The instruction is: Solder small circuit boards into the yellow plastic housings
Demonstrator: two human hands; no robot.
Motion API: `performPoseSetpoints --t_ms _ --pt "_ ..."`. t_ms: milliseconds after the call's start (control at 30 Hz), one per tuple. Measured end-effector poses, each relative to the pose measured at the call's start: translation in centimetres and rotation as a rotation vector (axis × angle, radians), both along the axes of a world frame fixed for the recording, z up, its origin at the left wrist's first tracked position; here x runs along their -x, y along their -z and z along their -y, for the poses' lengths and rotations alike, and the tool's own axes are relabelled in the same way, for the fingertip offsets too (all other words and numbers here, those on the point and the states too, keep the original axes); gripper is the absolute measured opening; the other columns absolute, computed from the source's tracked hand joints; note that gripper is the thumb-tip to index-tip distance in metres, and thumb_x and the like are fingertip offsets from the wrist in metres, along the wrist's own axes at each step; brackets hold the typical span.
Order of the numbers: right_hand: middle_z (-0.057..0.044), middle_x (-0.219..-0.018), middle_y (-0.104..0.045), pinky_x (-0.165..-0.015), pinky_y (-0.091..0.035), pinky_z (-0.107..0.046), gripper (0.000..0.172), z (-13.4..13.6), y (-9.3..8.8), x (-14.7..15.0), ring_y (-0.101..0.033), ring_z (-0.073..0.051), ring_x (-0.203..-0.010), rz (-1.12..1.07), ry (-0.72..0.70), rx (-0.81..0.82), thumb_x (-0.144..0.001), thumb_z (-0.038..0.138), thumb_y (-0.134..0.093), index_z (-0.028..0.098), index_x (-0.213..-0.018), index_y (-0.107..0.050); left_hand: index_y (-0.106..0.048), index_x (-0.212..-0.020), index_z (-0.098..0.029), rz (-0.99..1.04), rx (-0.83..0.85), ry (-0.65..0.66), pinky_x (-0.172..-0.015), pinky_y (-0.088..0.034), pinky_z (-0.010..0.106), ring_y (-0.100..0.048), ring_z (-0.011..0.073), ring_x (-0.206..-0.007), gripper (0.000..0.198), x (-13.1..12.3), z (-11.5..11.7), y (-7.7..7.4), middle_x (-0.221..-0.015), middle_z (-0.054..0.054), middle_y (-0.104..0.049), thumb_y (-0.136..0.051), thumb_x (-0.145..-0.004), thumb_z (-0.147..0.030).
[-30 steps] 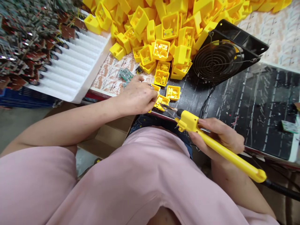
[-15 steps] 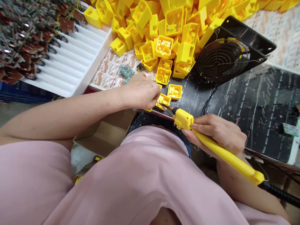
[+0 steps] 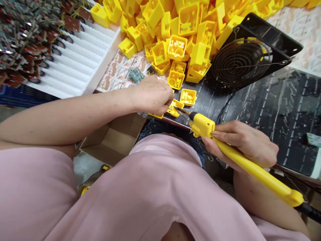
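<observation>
My right hand (image 3: 247,142) is wrapped around the yellow handle of a soldering iron (image 3: 203,125), whose black cable runs off at the lower right. Its metal tip points left, close to a small yellow housing (image 3: 175,108) at the table's front edge. Over that housing's left side, my left hand (image 3: 156,95) is closed with curled fingertips pointing down; what they pinch is hidden. Just right of it lies another open yellow housing (image 3: 188,97) with parts inside. Green circuit boards (image 3: 135,74) lie behind my left wrist.
Yellow housings (image 3: 152,13) are heaped at the back. A black fan (image 3: 243,63) stands right of them on the black mat (image 3: 265,110). At left, a white ridged foam tray (image 3: 82,57) bears many wired boards (image 3: 27,36). A cardboard box (image 3: 112,139) sits below the table edge.
My right hand and the soldering iron have moved right and slightly down, drawing the tip back a little. My left hand has shifted slightly right, and the housing beside it looks more tilted.
</observation>
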State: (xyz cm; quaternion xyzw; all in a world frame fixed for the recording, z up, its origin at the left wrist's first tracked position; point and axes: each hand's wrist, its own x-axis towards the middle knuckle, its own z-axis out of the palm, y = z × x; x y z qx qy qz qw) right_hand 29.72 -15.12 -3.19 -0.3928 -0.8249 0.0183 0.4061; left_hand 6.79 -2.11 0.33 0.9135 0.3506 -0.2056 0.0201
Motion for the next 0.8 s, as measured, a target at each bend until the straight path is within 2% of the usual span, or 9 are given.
performPoseSetpoints --t_ms 200,333,433,567,633,700,800 --pt "0.003 -0.067 -0.072 -0.04 -0.042 -0.022 0.019 0.0 -0.2 -0.2 -0.067 -0.011 -0.054 0.043 -0.008 -0.028 -0.088 0.02 -0.081 0.024 -0.083 -0.063 -0.079 -0.082 -0.021 0.034 -0.018 0.014 -0.061 -0.028 0.028 -0.06 0.0166 -0.07 0.024 0.0 -0.2 0.3 -0.064 0.003 -0.062 -0.055 -0.082 -0.024" --pt "0.005 -0.068 -0.072 -0.037 -0.044 -0.022 0.026 0.0 0.5 -0.3 -0.068 -0.012 -0.053 -0.07 -0.012 -0.056 -0.081 0.017 -0.087 0.026 -0.087 -0.064 -0.077 -0.074 -0.022 0.143 -0.053 0.047 -0.056 -0.021 0.027 -0.053 0.0146 -0.061 0.02 0.5 -0.6 1.3 -0.059 0.002 -0.057 -0.057 -0.075 -0.024" --pt "0.004 -0.069 -0.073 -0.036 -0.044 -0.022 0.025 0.0 0.9 -0.4 -0.068 -0.013 -0.053 -0.068 -0.002 -0.055 -0.081 0.017 -0.087 0.025 -0.087 -0.065 -0.074 -0.069 -0.022 0.214 -0.041 0.055 -0.058 -0.028 0.025 -0.053 0.0144 -0.06 0.016 0.7 -0.9 1.8 -0.055 0.0 -0.053 -0.059 -0.074 -0.023" --pt "0.003 -0.07 -0.074 -0.037 -0.045 -0.021 0.024 0.2 1.0 -0.3 -0.07 -0.013 -0.055 -0.064 -0.01 -0.064 -0.083 0.02 -0.087 0.025 -0.09 -0.065 -0.074 -0.073 -0.023 0.126 0.042 -0.043 -0.068 -0.04 0.028 -0.061 0.019 -0.068 0.013 0.1 -0.5 0.9 -0.061 0.0 -0.059 -0.062 -0.078 -0.022" --pt "0.002 -0.074 -0.076 -0.045 -0.053 -0.023 0.025 0.6 1.1 -0.4 -0.072 -0.015 -0.06 -0.1 0.03 -0.054 -0.083 0.019 -0.086 0.025 -0.099 -0.067 -0.077 -0.083 -0.024 0.06 0.051 -0.043 -0.073 -0.044 0.031 -0.064 0.0213 -0.075 0.017 0.0 -0.1 0.3 -0.069 0.002 -0.066 -0.06 -0.084 -0.023" --pt "0.001 -0.083 -0.079 -0.054 -0.06 -0.026 0.034 1.1 1.3 -0.5 -0.075 -0.017 -0.066 -0.131 0.103 -0.036 -0.083 0.019 -0.086 0.026 -0.112 -0.069 -0.078 -0.098 -0.023 0.051 0.059 0.01 -0.078 -0.047 0.032 -0.067 0.0224 -0.082 0.023 0.3 -0.1 0.0 -0.081 0.003 -0.071 -0.057 -0.09 -0.026" --pt "0.0 -0.09 -0.08 -0.058 -0.062 -0.029 0.047 2.0 1.7 -0.9 -0.074 -0.018 -0.067 -0.16 0.194 -0.048 -0.083 0.021 -0.088 0.027 -0.126 -0.07 -0.077 -0.111 -0.024 0.253 0.081 0.083 -0.087 -0.05 0.033 -0.07 0.0214 -0.095 0.029 2.1 -1.1 0.2 -0.107 0.004 -0.075 -0.056 -0.092 -0.03"
